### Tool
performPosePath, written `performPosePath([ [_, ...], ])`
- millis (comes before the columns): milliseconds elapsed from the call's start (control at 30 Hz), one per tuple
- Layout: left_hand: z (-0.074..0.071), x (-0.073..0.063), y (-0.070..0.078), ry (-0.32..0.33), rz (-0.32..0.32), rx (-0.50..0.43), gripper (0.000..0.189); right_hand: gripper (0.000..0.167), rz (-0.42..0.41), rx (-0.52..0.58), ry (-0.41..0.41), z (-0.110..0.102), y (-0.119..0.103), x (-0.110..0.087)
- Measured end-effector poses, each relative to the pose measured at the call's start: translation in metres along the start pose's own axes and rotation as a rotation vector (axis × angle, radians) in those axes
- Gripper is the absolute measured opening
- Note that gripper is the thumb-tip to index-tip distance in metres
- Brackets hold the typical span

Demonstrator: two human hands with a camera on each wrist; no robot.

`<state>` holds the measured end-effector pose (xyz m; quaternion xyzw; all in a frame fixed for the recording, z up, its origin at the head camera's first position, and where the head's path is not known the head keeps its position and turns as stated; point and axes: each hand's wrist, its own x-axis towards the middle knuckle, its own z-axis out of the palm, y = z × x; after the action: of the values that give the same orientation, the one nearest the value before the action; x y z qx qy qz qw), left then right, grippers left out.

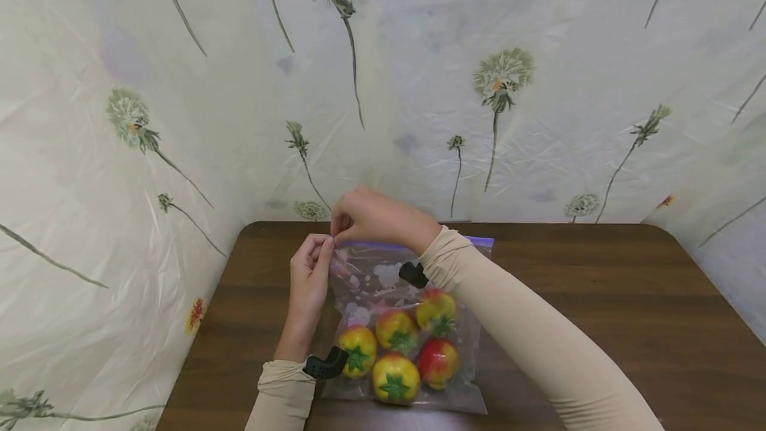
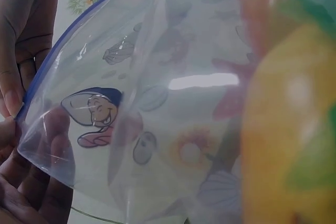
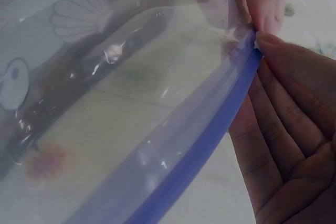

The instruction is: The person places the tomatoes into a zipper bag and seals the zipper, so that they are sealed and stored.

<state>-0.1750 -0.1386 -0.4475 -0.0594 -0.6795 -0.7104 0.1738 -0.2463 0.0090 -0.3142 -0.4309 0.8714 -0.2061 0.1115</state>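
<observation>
A clear zip bag (image 1: 365,265) with a blue-purple zip strip (image 3: 210,145) and printed sea pictures lies on the table. Inside its lower part are several toy fruits (image 1: 396,378), yellow and red with green star-shaped leaves. At the bag's upper left corner my left hand (image 1: 308,278) pinches the end of the strip between thumb and finger. My right hand (image 1: 380,218) reaches across from the right and pinches that same corner, its fingertips touching or nearly touching the left ones. The right wrist view shows the strip's end between the fingertips.
The brown wooden table (image 1: 586,298) extends to both sides of the bag. Behind it and at the sides hangs a pale sheet (image 1: 407,85) printed with dandelions. Black wrist cameras (image 1: 328,363) sit on both wrists, over the bag.
</observation>
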Motion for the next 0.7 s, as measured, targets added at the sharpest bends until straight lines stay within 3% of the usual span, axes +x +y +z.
performPosePath([
  [700,0.0007,0.0014,-0.002,0.056,0.06,0.045,0.018,0.004,-0.011,0.055,-0.02,0.0013,0.008,-0.0008],
])
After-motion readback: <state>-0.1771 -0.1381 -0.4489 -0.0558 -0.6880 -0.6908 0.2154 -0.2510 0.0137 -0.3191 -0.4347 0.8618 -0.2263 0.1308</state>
